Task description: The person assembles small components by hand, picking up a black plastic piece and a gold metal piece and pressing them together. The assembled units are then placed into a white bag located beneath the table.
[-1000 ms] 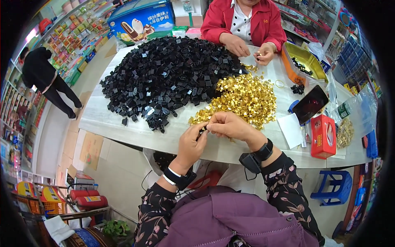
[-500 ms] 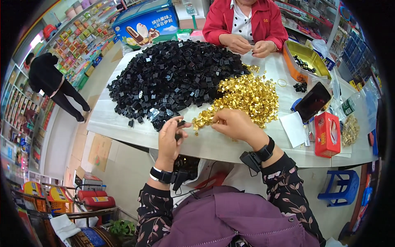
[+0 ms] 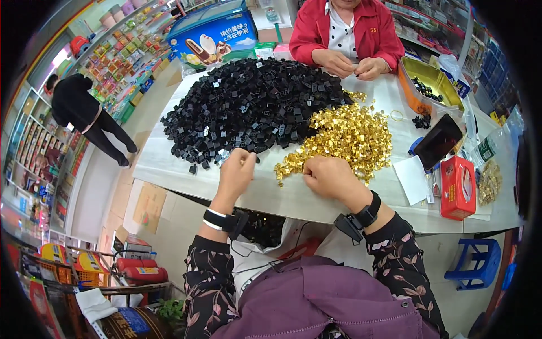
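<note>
A big heap of small black plastic pieces covers the left and middle of the white table. Beside it on the right lies a smaller heap of shiny gold metal pieces. My left hand rests at the near edge of the black heap, its fingers curled down onto the pieces. My right hand lies at the near left edge of the gold heap, fingers bent onto the gold pieces. What each hand pinches is hidden under the fingers.
Across the table a person in a red jacket works with both hands. On the right stand an orange tray, a dark phone, a red box and white paper. A blue stool stands below.
My hands were together at the table's near edge; the left has moved left to the black heap, and the right has gone to the gold heap.
</note>
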A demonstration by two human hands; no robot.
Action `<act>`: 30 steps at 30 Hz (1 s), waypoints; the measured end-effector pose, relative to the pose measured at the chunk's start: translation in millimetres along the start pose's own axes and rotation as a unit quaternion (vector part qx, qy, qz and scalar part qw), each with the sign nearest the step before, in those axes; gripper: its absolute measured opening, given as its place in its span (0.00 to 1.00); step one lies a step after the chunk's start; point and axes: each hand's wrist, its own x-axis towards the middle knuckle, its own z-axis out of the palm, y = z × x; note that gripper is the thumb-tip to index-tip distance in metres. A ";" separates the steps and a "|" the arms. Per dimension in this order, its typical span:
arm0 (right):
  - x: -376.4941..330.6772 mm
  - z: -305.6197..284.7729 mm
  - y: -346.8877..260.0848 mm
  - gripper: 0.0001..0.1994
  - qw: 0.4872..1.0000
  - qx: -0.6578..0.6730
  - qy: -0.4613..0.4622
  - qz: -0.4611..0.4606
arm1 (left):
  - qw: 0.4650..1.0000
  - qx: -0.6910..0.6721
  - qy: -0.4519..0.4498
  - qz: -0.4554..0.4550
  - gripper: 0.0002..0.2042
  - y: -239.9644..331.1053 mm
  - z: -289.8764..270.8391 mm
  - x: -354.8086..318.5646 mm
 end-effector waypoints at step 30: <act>8.6 -15.5 -16.1 0.07 0.800 0.581 -0.110 0.099 | 0.982 -0.147 -0.108 0.043 0.09 36.7 65.6 -59.0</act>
